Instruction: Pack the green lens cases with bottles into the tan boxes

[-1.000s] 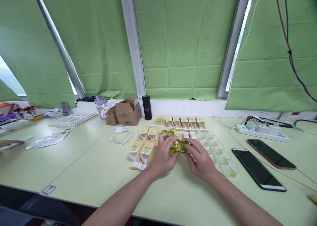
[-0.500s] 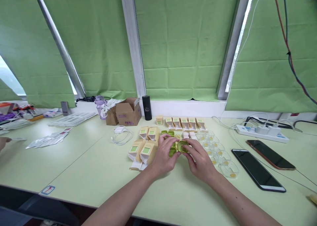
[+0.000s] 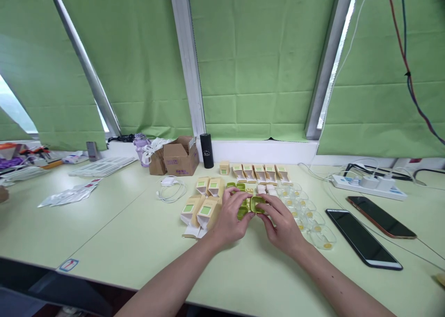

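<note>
Over the middle of the table I hold a small green square container [image 3: 257, 205], tilted so that its hollow inside faces me. My right hand [image 3: 283, 224] grips its right side with thumb and fingers. On its left side, my left hand [image 3: 233, 217] has thumb and fingertips closed at the edge. More green containers [image 3: 242, 212] lie just behind and under my left hand, partly hidden by the fingers. Beside my right hand stand several clear plastic cups [image 3: 322, 237] with yellow bottoms. Left of my left hand are cardboard boxes [image 3: 207, 212] with green labels and open flaps.
Along the back run more small open boxes [image 3: 259, 172], a black bottle [image 3: 206, 151] and a brown carton [image 3: 181, 157]. To the right lie two phones [image 3: 363, 238] and a white power strip [image 3: 368, 187] with cables. A charger [image 3: 168, 181] with coiled cable sits left.
My hands keep the same hold on the green container, which is turned very slightly. At the far left, another person's hand has drawn back toward the picture's edge.
</note>
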`<action>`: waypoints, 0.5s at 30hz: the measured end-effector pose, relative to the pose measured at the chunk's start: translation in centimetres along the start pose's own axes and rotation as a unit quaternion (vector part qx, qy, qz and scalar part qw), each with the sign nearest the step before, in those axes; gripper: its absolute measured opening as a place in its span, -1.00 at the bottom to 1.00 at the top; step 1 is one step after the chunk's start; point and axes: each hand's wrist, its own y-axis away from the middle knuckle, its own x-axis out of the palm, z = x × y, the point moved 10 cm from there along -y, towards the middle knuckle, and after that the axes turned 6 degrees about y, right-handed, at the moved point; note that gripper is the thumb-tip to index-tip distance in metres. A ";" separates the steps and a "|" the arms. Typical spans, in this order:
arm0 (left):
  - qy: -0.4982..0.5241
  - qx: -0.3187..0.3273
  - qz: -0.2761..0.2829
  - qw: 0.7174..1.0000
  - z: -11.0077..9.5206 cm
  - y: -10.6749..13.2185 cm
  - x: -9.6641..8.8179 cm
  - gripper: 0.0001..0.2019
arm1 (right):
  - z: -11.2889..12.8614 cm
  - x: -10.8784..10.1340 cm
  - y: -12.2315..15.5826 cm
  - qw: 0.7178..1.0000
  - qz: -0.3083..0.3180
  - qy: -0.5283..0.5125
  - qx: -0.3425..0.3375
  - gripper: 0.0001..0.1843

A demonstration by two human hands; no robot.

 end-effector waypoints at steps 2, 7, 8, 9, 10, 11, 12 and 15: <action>0.000 -0.002 0.000 1.000 0.1 0.0 0.0 -0.59 | 0.1 -0.1 0.0 1.000 -0.005 0.002 -0.003 -0.64; -0.001 -0.002 -0.004 1.000 0.2 0.0 0.0 -0.59 | 0.1 -0.2 -0.1 1.000 -0.006 -0.008 0.001 -0.60; -0.002 -0.002 -0.005 1.000 0.1 0.0 0.0 -0.59 | 0.1 -0.2 -0.1 1.000 -0.007 -0.008 0.002 -0.59; -0.001 -0.003 -0.005 1.000 0.1 0.0 0.0 -0.59 | 0.1 -0.2 -0.1 1.000 -0.008 -0.008 0.001 -0.59; -0.001 -0.004 -0.006 1.000 0.1 0.0 0.0 -0.59 | 0.2 -0.2 -0.1 1.000 -0.010 -0.006 -0.001 -0.59; 0.000 -0.006 -0.006 1.000 0.1 0.0 0.0 -0.59 | 0.2 -0.3 -0.1 1.000 -0.011 -0.004 -0.004 -0.59; 0.001 -0.007 -0.005 1.000 0.1 0.0 0.0 -0.60 | 0.3 -0.3 -0.1 1.000 -0.012 -0.002 -0.007 -0.59; 0.003 -0.009 -0.005 1.000 0.0 0.0 0.0 -0.60 | 0.3 -0.3 -0.1 1.000 -0.011 0.000 -0.010 -0.62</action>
